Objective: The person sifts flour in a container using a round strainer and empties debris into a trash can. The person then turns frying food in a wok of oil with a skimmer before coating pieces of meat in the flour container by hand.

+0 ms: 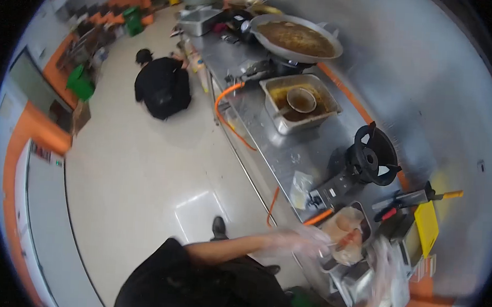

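My left hand [302, 242], in a clear plastic glove, is stretched toward a small tray at the near end of the steel counter. In that tray lies a plastic bag [346, 228] with something pinkish-orange in it. My right hand [383, 277], also gloved in clear plastic, is just right of the bag, over whitish packaging and metal containers. Both hands are smeared by motion, so their fingers and anything in them cannot be made out. A black gas burner [373, 154] stands on the counter beyond the bag.
The steel counter [279, 149] holds a pan of oily liquid with a strainer [301, 100] and a large wok [296, 38]. Knives [402, 200] and a yellow board [426, 232] stand at the right. A person in black [163, 87] crouches on the floor. Orange hose [235, 132] hangs off the counter.
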{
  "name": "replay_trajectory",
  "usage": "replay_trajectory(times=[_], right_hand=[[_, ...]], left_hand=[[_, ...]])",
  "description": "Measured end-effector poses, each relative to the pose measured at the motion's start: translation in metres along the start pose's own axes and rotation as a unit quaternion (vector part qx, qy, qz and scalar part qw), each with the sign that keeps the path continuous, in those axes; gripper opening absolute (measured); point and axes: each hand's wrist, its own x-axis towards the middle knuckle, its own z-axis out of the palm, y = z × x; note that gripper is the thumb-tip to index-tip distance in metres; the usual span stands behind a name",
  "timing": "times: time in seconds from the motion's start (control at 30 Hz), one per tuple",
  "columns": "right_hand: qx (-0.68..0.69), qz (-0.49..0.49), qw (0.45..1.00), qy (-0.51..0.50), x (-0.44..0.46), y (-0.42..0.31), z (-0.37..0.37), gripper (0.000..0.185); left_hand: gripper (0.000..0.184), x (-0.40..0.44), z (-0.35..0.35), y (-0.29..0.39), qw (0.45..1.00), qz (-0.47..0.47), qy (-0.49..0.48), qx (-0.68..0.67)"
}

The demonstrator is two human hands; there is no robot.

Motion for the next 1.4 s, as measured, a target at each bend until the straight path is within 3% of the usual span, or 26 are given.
replay_trajectory(times=[0.03,0.1,0.13,0.17,0.2,0.27,0.33,0.43,0.5,0.57,0.63,0.7,0.73,0.8,0.83,0.9,0.97,1.03,1.07,1.1,1.13,1.17,1.23,1.33,1.37,1.4], right_hand=[[-0.014,-0.036,0.997,-0.06,-0.006,-0.039,0.073,0.042],[0.125,0.085,0.966,-0.208,0.041,-0.02,0.194,0.049],[0.102,0.13,0.958,-0.236,0.055,-0.013,0.256,0.065],[0.132,0.166,0.933,-0.29,0.077,-0.005,0.318,0.078],[0.148,0.208,0.921,-0.293,0.08,-0.023,0.369,0.086],[0.283,0.267,0.883,-0.262,0.11,-0.024,0.455,0.068],[0.365,0.228,0.878,-0.21,0.173,0.002,0.52,0.049],[0.388,0.15,0.891,-0.181,0.18,-0.001,0.537,0.031],[0.358,0.126,0.91,-0.164,0.161,-0.036,0.523,0.027],[0.337,0.176,0.904,-0.194,0.132,-0.077,0.492,0.031],[0.397,0.22,0.839,-0.301,0.133,-0.098,0.458,0.035],[0.432,0.234,0.795,-0.356,0.143,-0.123,0.433,0.035],[0.285,0.166,0.927,-0.178,0.12,-0.166,0.434,0.035],[0.145,0.076,0.978,-0.129,0.1,-0.234,0.438,0.035],[0.163,0.056,0.98,-0.101,0.152,-0.222,0.433,0.038],[0.174,0.052,0.968,-0.176,0.205,-0.255,0.437,0.03],[0.086,0.028,0.975,-0.204,0.299,-0.259,0.44,0.03],[-0.161,-0.015,0.985,-0.065,0.351,-0.273,0.471,0.034],[-0.249,-0.055,0.963,-0.091,0.379,-0.278,0.479,0.036],[-0.333,-0.093,0.931,-0.119,0.411,-0.281,0.483,0.037],[-0.475,-0.218,0.847,-0.1,0.461,-0.275,0.484,0.032],[-0.597,-0.332,0.726,-0.08,0.507,-0.262,0.484,0.031],[-0.602,-0.337,0.724,-0.016,0.562,-0.241,0.493,0.031],[-0.686,-0.343,0.626,-0.139,0.557,-0.267,0.512,0.034],[-0.715,-0.337,0.573,-0.216,0.541,-0.283,0.523,0.036],[-0.694,-0.241,0.644,-0.215,0.528,-0.292,0.532,0.035]], left_hand=[[0.052,-0.037,-0.048,0.005,0.997,-0.03,0.073,0.026],[0.048,-0.117,-0.151,-0.017,0.958,-0.066,0.278,0.025],[0.046,-0.151,-0.184,-0.025,0.914,-0.007,0.406,0.014],[0.043,-0.182,-0.217,-0.031,0.843,-0.045,0.519,0.13],[0.049,-0.217,-0.235,-0.027,0.832,-0.055,0.537,0.124],[0.051,-0.279,-0.268,-0.033,0.804,-0.076,0.578,0.118],[0.043,-0.332,-0.314,-0.073,0.772,-0.076,0.617,0.132],[0.035,-0.417,-0.361,-0.17,0.719,-0.037,0.649,0.246],[0.03,-0.461,-0.372,-0.234,0.628,-0.046,0.648,0.427],[0.027,-0.478,-0.359,-0.257,0.684,-0.082,0.721,0.073],[0.022,-0.501,-0.358,-0.297,0.727,0.048,0.672,-0.135],[0.024,-0.494,-0.363,-0.291,0.735,-0.289,0.613,0.012],[0.027,-0.49,-0.367,-0.29,0.74,-0.317,0.593,-0.024],[0.034,-0.487,-0.379,-0.283,0.741,-0.375,0.55,-0.089],[0.034,-0.485,-0.391,-0.276,0.743,-0.392,0.531,-0.107],[0.036,-0.472,-0.434,-0.253,0.765,-0.348,0.526,-0.13],[0.038,-0.458,-0.493,-0.217,0.803,-0.2,0.537,-0.162],[0.041,-0.447,-0.556,-0.187,0.83,-0.006,0.499,-0.251],[0.043,-0.442,-0.589,-0.172,0.834,0.079,0.445,-0.316],[0.043,-0.427,-0.6,-0.138,0.784,0.046,0.548,-0.287],[0.042,-0.408,-0.604,-0.085,0.723,0.004,0.642,-0.255],[0.042,-0.402,-0.616,-0.054,0.728,0.007,0.646,-0.229],[0.041,-0.393,-0.64,-0.013,0.737,0.016,0.651,-0.179],[0.042,-0.387,-0.668,0.018,0.766,-0.008,0.622,-0.16],[0.036,-0.379,-0.676,0.034,0.762,-0.086,0.629,-0.128],[0.035,-0.376,-0.687,0.039,0.776,-0.098,0.609,-0.133]])
